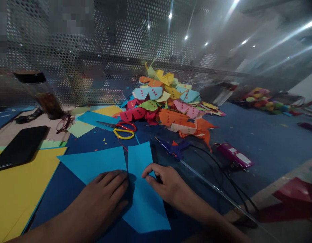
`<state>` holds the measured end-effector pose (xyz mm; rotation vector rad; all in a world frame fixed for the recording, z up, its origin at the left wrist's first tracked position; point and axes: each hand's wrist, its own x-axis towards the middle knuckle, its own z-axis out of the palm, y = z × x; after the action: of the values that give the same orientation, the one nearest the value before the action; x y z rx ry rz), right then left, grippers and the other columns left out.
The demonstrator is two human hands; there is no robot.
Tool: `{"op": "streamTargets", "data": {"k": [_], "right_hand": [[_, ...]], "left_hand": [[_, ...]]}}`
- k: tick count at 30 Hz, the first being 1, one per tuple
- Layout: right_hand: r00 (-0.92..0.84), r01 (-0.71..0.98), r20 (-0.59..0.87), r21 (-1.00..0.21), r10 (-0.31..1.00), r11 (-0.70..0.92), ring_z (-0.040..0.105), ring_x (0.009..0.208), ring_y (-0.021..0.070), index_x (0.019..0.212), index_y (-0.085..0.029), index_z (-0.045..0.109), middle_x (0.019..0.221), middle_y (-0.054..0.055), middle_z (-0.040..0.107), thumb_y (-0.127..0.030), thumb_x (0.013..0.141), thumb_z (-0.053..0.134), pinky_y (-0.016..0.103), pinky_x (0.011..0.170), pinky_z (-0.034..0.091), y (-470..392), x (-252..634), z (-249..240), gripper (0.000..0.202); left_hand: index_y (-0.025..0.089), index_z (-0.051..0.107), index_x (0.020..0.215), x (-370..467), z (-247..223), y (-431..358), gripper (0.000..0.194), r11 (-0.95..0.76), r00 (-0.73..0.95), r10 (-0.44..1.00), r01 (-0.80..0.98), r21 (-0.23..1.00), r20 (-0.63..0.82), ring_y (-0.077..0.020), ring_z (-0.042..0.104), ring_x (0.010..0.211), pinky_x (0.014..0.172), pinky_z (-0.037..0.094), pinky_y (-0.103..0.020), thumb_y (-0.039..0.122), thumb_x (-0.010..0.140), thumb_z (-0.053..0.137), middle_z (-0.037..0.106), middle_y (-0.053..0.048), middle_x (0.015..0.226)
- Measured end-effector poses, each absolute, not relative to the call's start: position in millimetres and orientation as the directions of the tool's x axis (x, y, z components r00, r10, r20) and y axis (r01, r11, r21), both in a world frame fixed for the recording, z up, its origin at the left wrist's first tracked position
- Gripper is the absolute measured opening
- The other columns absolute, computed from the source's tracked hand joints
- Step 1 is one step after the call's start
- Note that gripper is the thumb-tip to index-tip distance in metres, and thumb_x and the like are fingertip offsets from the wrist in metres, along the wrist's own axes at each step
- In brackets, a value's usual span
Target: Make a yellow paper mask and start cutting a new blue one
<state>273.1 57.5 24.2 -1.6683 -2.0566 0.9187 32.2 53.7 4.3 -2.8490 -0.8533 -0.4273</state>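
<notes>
A sheet of bright blue paper (139, 158) lies before me on the dark blue tabletop, with a slit or gap running down from its top edge between two flaps. My left hand (107, 187) rests palm down on the wider left flap (95, 162), fingers stretched out. Over the narrower right part, my right hand (164, 182) has thumb and forefinger curved together, their tips nearly meeting just above the paper. Anything between those tips is too small to make out. Beyond the sheet lie scissors (124, 130) with red and yellow handles and a blue glue gun (174, 148).
A pile of coloured folded paper shapes (166, 101) rises at the back. To the left are yellow sheets (21, 192), a black phone (20, 146), glasses (64, 123) and a jar (44, 96). A purple device (234, 155) and a clear stick (216, 190) lie right.
</notes>
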Motion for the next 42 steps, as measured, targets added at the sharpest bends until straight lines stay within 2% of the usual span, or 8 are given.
{"op": "streamTargets", "data": {"k": [5,10,18,25,33,42], "right_hand": [[-0.252,0.738,-0.126,-0.666,0.959,0.107,0.038,0.05,0.0078,0.096,-0.023,0.074,0.058,-0.005,0.048,-0.017,0.086,0.055,0.024,0.049,0.024,57,274,22,0.023],[-0.245,0.706,-0.128,-0.703,0.961,0.087,0.037,0.049,0.0086,0.1,-0.024,0.073,0.055,-0.006,0.044,-0.023,0.089,0.055,0.024,0.048,0.023,57,275,25,0.021],[-0.249,0.658,-0.133,-0.75,0.959,0.067,0.041,0.054,0.0097,0.101,-0.025,0.071,0.061,-0.006,0.048,-0.033,0.09,0.059,0.024,0.051,0.026,47,275,31,0.019],[-0.251,0.691,-0.095,-0.715,0.963,0.109,0.039,0.051,0.0087,0.098,-0.024,0.072,0.058,-0.006,0.049,-0.028,0.089,0.058,0.023,0.051,0.026,48,275,23,0.017],[-0.257,0.726,-0.117,-0.678,0.959,0.112,0.041,0.051,0.0083,0.1,-0.024,0.073,0.061,-0.005,0.055,-0.021,0.088,0.055,0.023,0.051,0.027,47,273,25,0.021],[-0.267,0.722,-0.13,-0.684,0.955,0.109,0.039,0.05,0.0076,0.099,-0.023,0.072,0.06,-0.006,0.051,-0.018,0.087,0.054,0.022,0.05,0.026,47,274,27,0.022]], "left_hand": [[0.014,0.063,0.118,32,2,53,0.029,-0.826,0.802,0.521,0.56,-0.067,0.292,-0.031,0.066,0.108,0.085,0.056,-0.046,0.03,0.094,0.057,0.071,-0.012,0.122],[0.016,0.062,0.122,30,1,49,0.031,-0.819,0.785,0.535,0.573,-0.036,0.313,-0.0295,0.065,0.111,0.089,0.055,-0.044,0.03,0.096,0.053,0.069,-0.011,0.125],[0.017,0.055,0.134,21,-3,43,0.043,-0.825,0.788,0.527,0.564,-0.03,0.317,-0.0296,0.058,0.125,0.097,0.052,-0.046,0.035,0.095,0.056,0.062,-0.011,0.139],[0.018,0.056,0.134,24,-3,41,0.04,-0.811,0.758,0.565,0.584,0.05,0.326,-0.0263,0.061,0.12,0.098,0.052,-0.041,0.031,0.096,0.053,0.067,-0.01,0.132],[0.018,0.057,0.131,24,-1,43,0.038,-0.819,0.764,0.551,0.572,0.043,0.336,-0.0268,0.063,0.116,0.095,0.054,-0.042,0.031,0.095,0.054,0.068,-0.009,0.13],[0.016,0.054,0.132,23,1,43,0.041,-0.829,0.788,0.528,0.559,-0.008,0.317,-0.0284,0.063,0.117,0.093,0.054,-0.044,0.03,0.094,0.057,0.067,-0.01,0.132]]}}
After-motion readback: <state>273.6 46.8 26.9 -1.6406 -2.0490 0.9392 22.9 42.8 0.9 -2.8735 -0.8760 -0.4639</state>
